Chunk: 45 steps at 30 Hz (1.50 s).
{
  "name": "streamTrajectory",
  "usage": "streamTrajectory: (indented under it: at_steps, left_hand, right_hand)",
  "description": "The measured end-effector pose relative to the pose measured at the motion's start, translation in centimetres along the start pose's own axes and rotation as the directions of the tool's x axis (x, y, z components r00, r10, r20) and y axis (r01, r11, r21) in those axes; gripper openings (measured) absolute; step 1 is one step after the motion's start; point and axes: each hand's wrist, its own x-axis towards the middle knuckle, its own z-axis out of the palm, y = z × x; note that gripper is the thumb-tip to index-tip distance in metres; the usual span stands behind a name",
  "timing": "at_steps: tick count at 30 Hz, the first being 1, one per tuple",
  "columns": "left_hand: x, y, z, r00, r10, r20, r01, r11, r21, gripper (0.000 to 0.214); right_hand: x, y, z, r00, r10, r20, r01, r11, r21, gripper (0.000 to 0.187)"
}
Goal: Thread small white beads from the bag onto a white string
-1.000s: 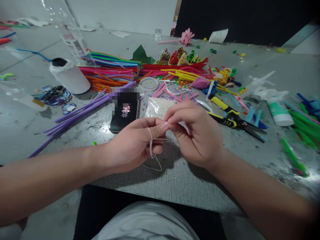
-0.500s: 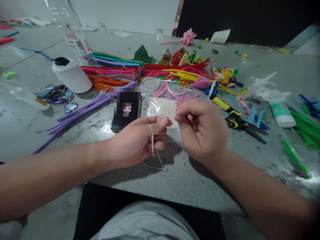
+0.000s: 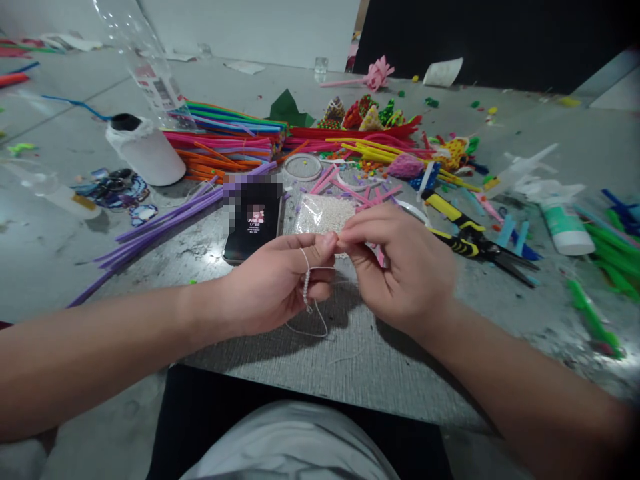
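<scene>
My left hand (image 3: pixel 285 280) pinches a thin white thread (image 3: pixel 320 268) between thumb and forefinger. A short row of small pearly beads (image 3: pixel 306 288) hangs on that thread below the thumb, and a loose loop of it droops under the hand. My right hand (image 3: pixel 400 263) is closed in a pinch, its fingertips meeting those of the left; whatever is between them is too small to make out. Just behind the fingertips lies a clear bag of white beads (image 3: pixel 325 212), partly covered by the hands. To its left rests a black phone (image 3: pixel 254 230).
Purple pipe cleaners (image 3: pixel 165 223) and a white thread spool (image 3: pixel 147 153) are on the left. Bundles of coloured pipe cleaners (image 3: pixel 225 143) lie behind. Yellow-black pliers (image 3: pixel 465 230) and a white-green tube (image 3: pixel 565 223) are on the right. A tall clear bottle (image 3: pixel 155 80) stands back left.
My right hand has moved left, bringing its fingertips from a small gap away up against the left ones. The left hand has hardly moved, and the beads still hang from the thread.
</scene>
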Motion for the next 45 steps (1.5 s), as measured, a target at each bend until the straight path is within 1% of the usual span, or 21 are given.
streamTrajectory:
  at_steps: [3,7,10,12,14,16,19,21,22,24,26,28,30,32,34,37,39,42,43,45]
  left_hand:
    - [0.0,0.0,-0.1,1.000,0.019,-0.012,-0.019,0.998,0.057,0.025]
    - [-0.1,0.0,0.1,0.999,0.036,-0.014,-0.034,0.992,0.118,0.028]
    - [-0.2,-0.1,0.3,0.994,0.105,-0.012,-0.099,0.967,0.234,0.032]
    - [-0.3,-0.2,0.4,0.984,0.176,-0.012,-0.158,0.910,0.383,0.033]
    - [-0.5,-0.2,0.5,0.964,0.265,-0.014,-0.215,0.814,0.540,0.032]
    - [-0.6,-0.2,0.4,0.934,0.358,-0.007,-0.268,0.711,0.651,0.030]
    - [-0.7,-0.4,0.3,0.892,0.450,0.043,-0.330,0.582,0.743,0.026]
    - [-0.8,-0.4,0.2,0.869,0.488,0.078,-0.360,0.516,0.777,0.023]
    - [-0.9,-0.4,0.2,0.860,0.502,0.087,-0.370,0.499,0.783,0.022]
    - [-1.0,-0.4,0.4,0.851,0.518,0.080,-0.380,0.505,0.775,0.021]
    - [-1.1,-0.2,0.6,0.852,0.521,0.056,-0.378,0.538,0.753,0.020]
    - [-1.3,0.0,0.7,0.848,0.528,0.041,-0.383,0.559,0.735,0.018]
    - [-1.4,0.2,0.7,0.839,0.542,0.045,-0.391,0.545,0.742,0.016]
    - [-1.6,0.2,0.5,0.825,0.562,0.069,-0.399,0.491,0.774,0.015]
    - [-1.8,0.3,0.4,0.812,0.575,0.102,-0.399,0.418,0.816,0.016]
    - [-2.0,0.3,0.3,0.800,0.583,0.145,-0.394,0.327,0.859,0.016]
    - [-2.1,0.3,0.3,0.766,0.609,0.204,-0.439,0.266,0.858,0.012]
    - [-2.2,0.2,0.3,0.699,0.647,0.305,-0.519,0.165,0.838,0.008]
    - [-2.2,0.2,0.3,0.687,0.650,0.324,-0.528,0.140,0.837,0.008]
    - [-2.1,0.3,0.3,0.681,0.647,0.343,-0.528,0.110,0.842,0.007]
  right_hand:
    - [-0.1,-0.1,0.0,0.999,0.014,0.030,-0.013,0.999,-0.031,0.017]
    - [-0.2,-0.4,0.0,0.999,0.043,-0.011,-0.044,0.995,-0.089,0.015]
    - [-0.2,-0.6,0.0,0.997,0.071,-0.025,-0.074,0.990,-0.122,0.013]
    - [-0.2,-0.7,-0.1,0.997,0.072,-0.028,-0.075,0.988,-0.136,0.013]
    - [-0.2,-0.9,0.0,0.997,0.071,-0.040,-0.076,0.988,-0.133,0.012]
    - [-0.2,-1.1,0.1,0.995,0.086,-0.052,-0.092,0.990,-0.111,0.013]
    - [-0.1,-1.3,0.5,0.989,0.133,-0.071,-0.138,0.988,-0.064,0.016]
    - [-0.1,-1.4,0.7,0.970,0.215,-0.113,-0.216,0.976,-0.002,0.014]
    - [0.0,-1.3,0.7,0.951,0.277,-0.134,-0.271,0.961,0.062,0.012]
    - [0.0,-1.2,0.6,0.902,0.410,-0.133,-0.372,0.897,0.240,0.006]
    - [-0.1,-1.0,0.1,0.866,0.497,-0.061,-0.436,0.808,0.396,0.003]
    - [-0.2,-1.1,-0.4,0.849,0.527,0.021,-0.472,0.742,0.477,0.004]
    - [-0.3,-1.2,-0.8,0.833,0.548,0.083,-0.500,0.679,0.537,0.003]
    - [-0.4,-1.4,-1.0,0.811,0.569,0.134,-0.520,0.597,0.611,0.002]
    - [-0.5,-1.7,-1.0,0.788,0.588,0.185,-0.542,0.517,0.663,0.003]
    - [-0.5,-2.3,-1.1,0.761,0.600,0.247,-0.577,0.451,0.680,0.004]
    - [-0.4,-2.8,-1.3,0.723,0.626,0.292,-0.622,0.404,0.671,0.004]
    - [-0.3,-3.4,-1.5,0.650,0.668,0.363,-0.691,0.319,0.649,0.005]
    - [-0.2,-3.6,-1.6,0.637,0.671,0.379,-0.701,0.301,0.647,0.006]
    - [-0.3,-3.7,-1.6,0.638,0.661,0.396,-0.701,0.283,0.655,0.009]
